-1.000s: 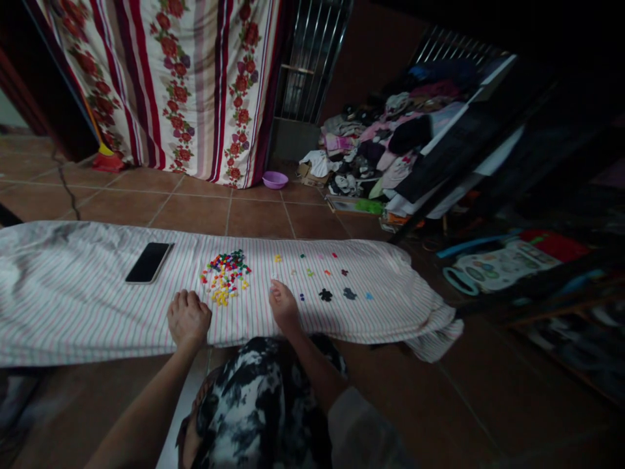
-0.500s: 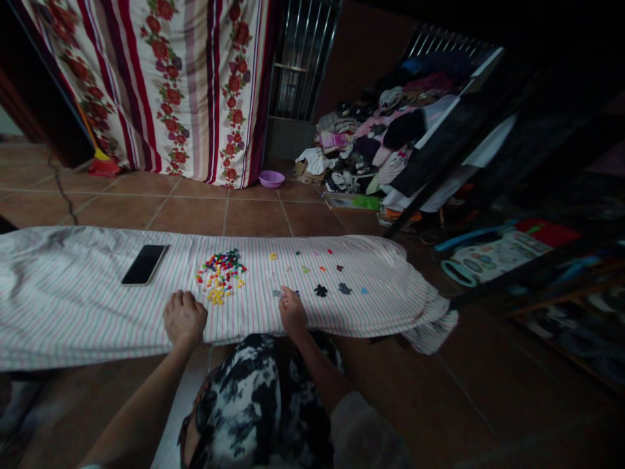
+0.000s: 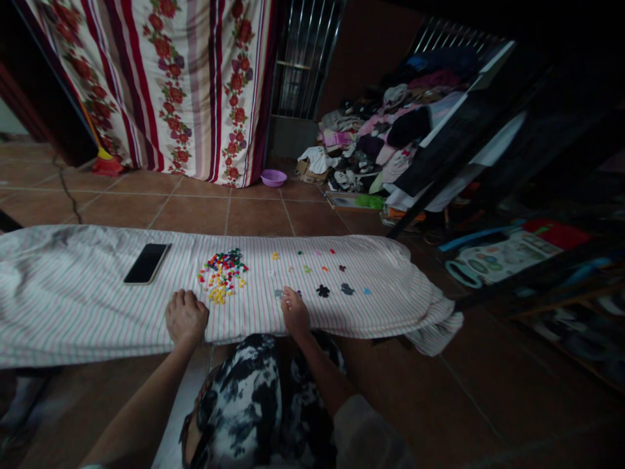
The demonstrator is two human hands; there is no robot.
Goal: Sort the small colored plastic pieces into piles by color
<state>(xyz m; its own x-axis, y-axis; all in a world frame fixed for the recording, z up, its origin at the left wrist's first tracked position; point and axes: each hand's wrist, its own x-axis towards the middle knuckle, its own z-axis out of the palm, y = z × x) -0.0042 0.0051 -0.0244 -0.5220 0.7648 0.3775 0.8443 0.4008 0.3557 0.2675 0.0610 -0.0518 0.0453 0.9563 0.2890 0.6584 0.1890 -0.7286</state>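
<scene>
My left hand (image 3: 187,317) rests palm down on the striped cloth (image 3: 97,312), its fingers curled in. Nothing shows in it. My right hand (image 3: 295,312) is closed in a pinch low over the cloth; whatever its fingertips hold is too small to make out. Grey beads (image 3: 278,294) lie just left of those fingertips, and a few purple beads (image 3: 299,294) are partly hidden beside them. To the right sit a cluster of black beads (image 3: 323,290) and a dark grey cluster (image 3: 346,289). Between my hands, further back, spreads a mixed pile of coloured beads (image 3: 224,273).
A phone (image 3: 147,264) lies left of the pile. Small groups of yellow beads (image 3: 275,256), lime beads (image 3: 307,268) and light blue beads (image 3: 367,291) dot the cloth. Beyond are a purple basin (image 3: 273,178), a floral curtain (image 3: 200,91) and heaped clothes (image 3: 375,137).
Both hands keep almost the same place and pose. The whole view has shifted slightly; no bead group has visibly changed.
</scene>
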